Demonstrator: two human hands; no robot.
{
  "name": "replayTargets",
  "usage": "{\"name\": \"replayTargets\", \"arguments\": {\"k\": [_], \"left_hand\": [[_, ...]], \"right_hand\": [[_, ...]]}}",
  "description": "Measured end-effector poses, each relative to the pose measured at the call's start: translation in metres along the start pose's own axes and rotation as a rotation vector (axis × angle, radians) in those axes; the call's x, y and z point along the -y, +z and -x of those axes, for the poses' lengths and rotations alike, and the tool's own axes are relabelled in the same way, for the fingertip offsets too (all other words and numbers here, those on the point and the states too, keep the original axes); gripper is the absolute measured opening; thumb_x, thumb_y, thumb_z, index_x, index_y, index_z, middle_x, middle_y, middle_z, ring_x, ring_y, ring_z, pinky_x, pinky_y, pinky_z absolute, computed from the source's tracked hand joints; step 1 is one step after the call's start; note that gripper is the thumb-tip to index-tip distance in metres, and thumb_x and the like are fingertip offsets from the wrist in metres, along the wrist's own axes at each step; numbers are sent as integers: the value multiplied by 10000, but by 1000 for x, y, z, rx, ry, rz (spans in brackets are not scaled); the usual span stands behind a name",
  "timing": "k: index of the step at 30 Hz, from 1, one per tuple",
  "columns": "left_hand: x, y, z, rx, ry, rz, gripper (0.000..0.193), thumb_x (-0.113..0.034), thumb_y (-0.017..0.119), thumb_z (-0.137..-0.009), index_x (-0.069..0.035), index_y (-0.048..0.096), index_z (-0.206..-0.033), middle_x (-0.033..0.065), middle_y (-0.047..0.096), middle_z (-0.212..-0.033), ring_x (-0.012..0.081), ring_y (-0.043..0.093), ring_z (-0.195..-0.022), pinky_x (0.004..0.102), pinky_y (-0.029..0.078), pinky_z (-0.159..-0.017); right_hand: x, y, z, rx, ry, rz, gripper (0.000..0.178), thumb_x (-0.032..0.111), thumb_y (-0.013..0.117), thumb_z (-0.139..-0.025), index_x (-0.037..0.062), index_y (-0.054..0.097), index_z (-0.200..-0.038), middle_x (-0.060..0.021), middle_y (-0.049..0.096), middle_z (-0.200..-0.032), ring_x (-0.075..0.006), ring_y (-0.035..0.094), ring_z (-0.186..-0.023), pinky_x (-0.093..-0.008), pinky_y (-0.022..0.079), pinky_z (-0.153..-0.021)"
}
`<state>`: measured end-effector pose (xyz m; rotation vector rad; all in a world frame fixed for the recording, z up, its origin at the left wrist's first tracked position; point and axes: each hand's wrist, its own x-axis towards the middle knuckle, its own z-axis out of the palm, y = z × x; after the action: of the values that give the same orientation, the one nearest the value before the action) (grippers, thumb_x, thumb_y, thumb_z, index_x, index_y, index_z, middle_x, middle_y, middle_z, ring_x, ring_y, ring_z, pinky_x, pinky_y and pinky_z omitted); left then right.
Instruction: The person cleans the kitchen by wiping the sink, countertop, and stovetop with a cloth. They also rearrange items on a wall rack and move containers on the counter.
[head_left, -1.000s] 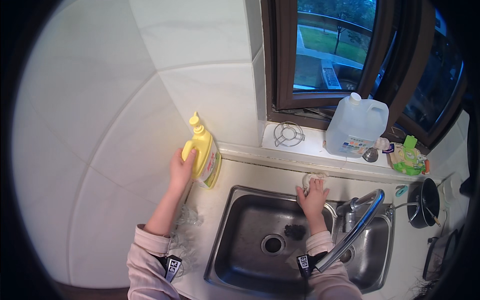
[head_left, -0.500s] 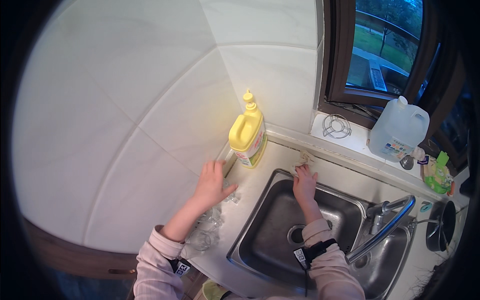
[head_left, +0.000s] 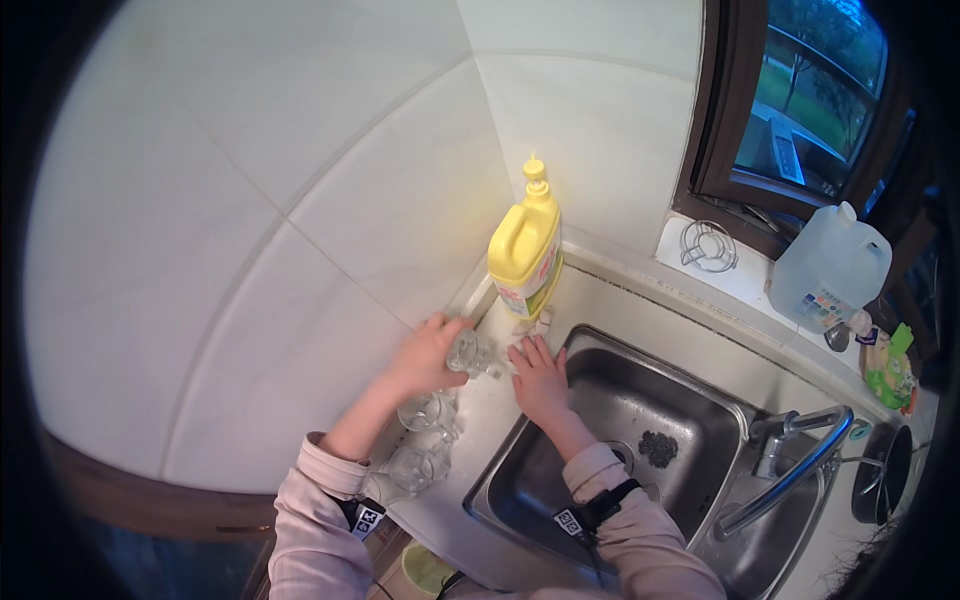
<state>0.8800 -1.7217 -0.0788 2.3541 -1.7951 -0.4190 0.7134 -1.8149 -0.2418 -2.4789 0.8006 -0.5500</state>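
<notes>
Beside the tiled wall, my left hand is closed around a clear glass mug, with fingers at its far side and thumb at its near side. Two more clear glass mugs, a middle one and a nearer one, stand below my left wrist. My right hand lies palm down on the counter at the sink's left rim. Its fingers press on a crumpled pale cloth, which shows beyond the fingertips in front of the yellow pump bottle. The palm hides part of the cloth.
The steel sink holds a dark scrubber near its drain, and a chrome faucet arches over its right side. On the window sill stand a wire rack and a large clear jug. A black pan is at far right.
My right hand has moved left with the cloth, from behind the sink to the yellow bottle. My left hand has closed on the far glass mug. The whole view has shifted slightly.
</notes>
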Motion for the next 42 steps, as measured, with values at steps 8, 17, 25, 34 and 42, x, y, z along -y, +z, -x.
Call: {"name": "replayTargets", "arguments": {"k": [8,17,25,34,42], "left_hand": [[-17,-10,-22,-33,-16,-8,783,-245,790,-638,-140,467,-1344,176,540,-1088,371,583,-1008,454,500,-842],[-5,26,-41,-50,-55,-20,797,-222,799,-645,-120,454,-1356,211,516,-1148,414,577,-1042,451,503,-887],[-4,27,-56,14,-56,-54,815,-152,804,-641,-112,446,-1372,182,492,-1232,382,568,-1108,438,507,-922],[0,27,-62,85,-48,-248,854,-147,847,-608,-119,458,-1368,149,519,-1205,341,549,-1112,415,506,-905],[-9,12,2,-28,-25,-383,797,-300,848,-662,-116,476,-1342,159,512,-1255,342,514,-1184,422,472,-951]], "right_hand": [[45,18,23,224,-297,44,433,153,540,-857,170,598,-1286,-84,453,-1454,-261,357,-1390,-606,216,-1122],[34,10,24,191,-312,87,567,79,525,-831,186,512,-1388,-64,401,-1507,-231,331,-1414,-573,227,-1138],[36,5,32,240,-316,53,581,51,538,-804,174,523,-1372,-69,397,-1509,-245,308,-1429,-581,238,-1131],[47,-11,82,385,-358,-51,603,31,565,-782,181,525,-1365,-52,377,-1520,-247,286,-1443,-608,247,-1126],[50,-13,86,372,-347,-42,541,43,533,-814,170,547,-1340,-46,391,-1509,-238,304,-1431,-599,271,-1111]]}}
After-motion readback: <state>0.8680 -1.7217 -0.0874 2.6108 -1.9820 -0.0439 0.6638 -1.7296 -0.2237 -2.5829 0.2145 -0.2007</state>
